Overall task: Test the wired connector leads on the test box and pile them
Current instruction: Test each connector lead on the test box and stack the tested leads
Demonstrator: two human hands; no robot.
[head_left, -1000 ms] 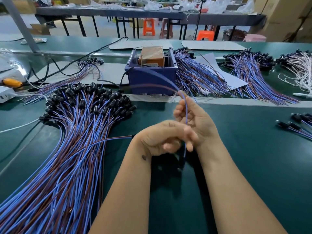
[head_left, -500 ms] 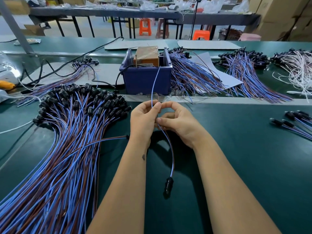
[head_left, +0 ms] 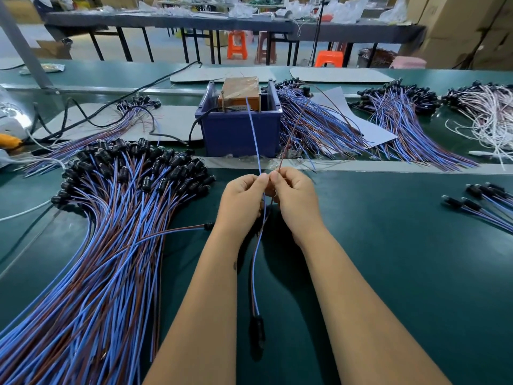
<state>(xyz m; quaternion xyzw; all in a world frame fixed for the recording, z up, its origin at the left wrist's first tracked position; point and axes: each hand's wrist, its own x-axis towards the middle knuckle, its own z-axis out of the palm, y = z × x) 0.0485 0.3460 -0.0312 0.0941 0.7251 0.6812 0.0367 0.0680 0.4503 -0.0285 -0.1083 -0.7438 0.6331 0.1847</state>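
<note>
My left hand (head_left: 241, 197) pinches the blue wire (head_left: 254, 137) of one connector lead, and my right hand (head_left: 292, 197) pinches its brown wire (head_left: 291, 132). Both wires rise from my fingertips toward the test box (head_left: 241, 91), a tan box taped inside a blue bin (head_left: 240, 132). Below my hands the two wires run together down to the lead's black connector (head_left: 256, 327), which hangs between my forearms above the green table (head_left: 388, 259). A big pile of blue-and-brown leads (head_left: 111, 232) with black connectors lies to my left.
More lead bundles lie right of the bin (head_left: 313, 129), further right (head_left: 402, 115), and a white-wired bundle (head_left: 488, 112) at the far right. Several loose leads (head_left: 483, 204) lie at the right edge. A black cable (head_left: 111, 107) and white devices sit at the back left.
My hands rose from a tangle near the table and moved forward. The lead's two wires are now split, blue in the left fingers and brown in the right, with the connector hanging lower.
</note>
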